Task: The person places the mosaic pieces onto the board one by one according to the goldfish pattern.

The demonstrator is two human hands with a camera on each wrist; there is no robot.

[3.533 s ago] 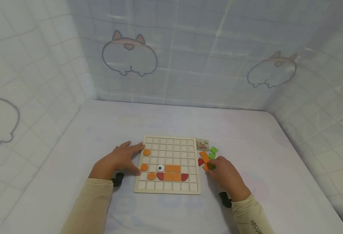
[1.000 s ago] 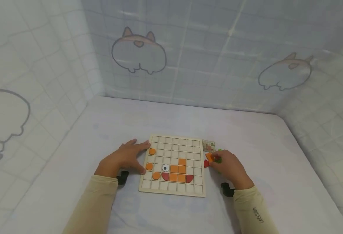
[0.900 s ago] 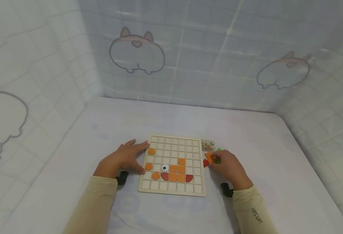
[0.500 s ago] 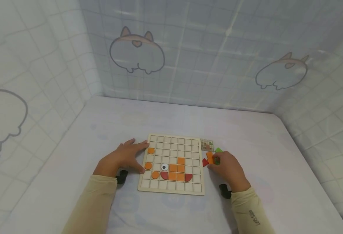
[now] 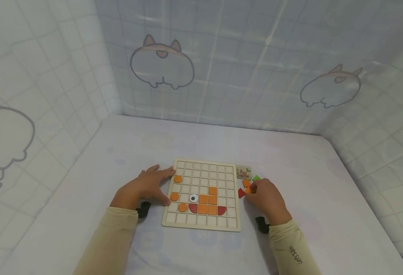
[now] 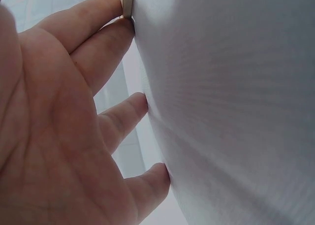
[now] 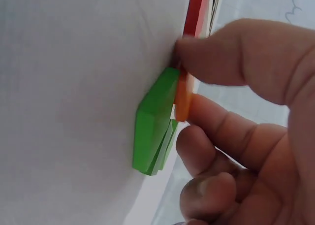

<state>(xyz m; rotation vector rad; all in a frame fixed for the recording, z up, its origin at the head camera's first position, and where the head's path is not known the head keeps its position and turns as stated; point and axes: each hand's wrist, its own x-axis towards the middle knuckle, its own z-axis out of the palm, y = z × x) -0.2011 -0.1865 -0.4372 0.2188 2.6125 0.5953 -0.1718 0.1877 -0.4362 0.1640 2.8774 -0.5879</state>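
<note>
My left hand [image 5: 148, 187] rests spread along the left edge of a wooden grid board [image 5: 201, 228]. In the left wrist view two fingertips touch the board's edge and the others stand on the cloth. On the board lie several orange squares [image 5: 212, 199], orange discs [image 5: 175, 196], an eye disc [image 5: 193, 198] and two red quarter-round tiles [image 5: 193, 208]. To the right of the board my right hand [image 5: 269, 200] pinches an orange tile [image 7: 183, 97] between thumb and index finger, beside green tiles [image 7: 152, 121]. Part of the loose pile is hidden behind that hand.
A small pattern card [image 5: 244, 172] lies against the board's upper right side. Below it are a loose orange square [image 5: 246, 183], a red tile [image 5: 241, 193] and a green tile [image 5: 256, 178]. White sheet walls [image 5: 218, 76] stand behind and beside the table.
Since the oldest frame, one more orange square has appeared on the board above the others. My right hand is back at the pile, where the orange tiles have come apart. Left hand keeps its hold.
</note>
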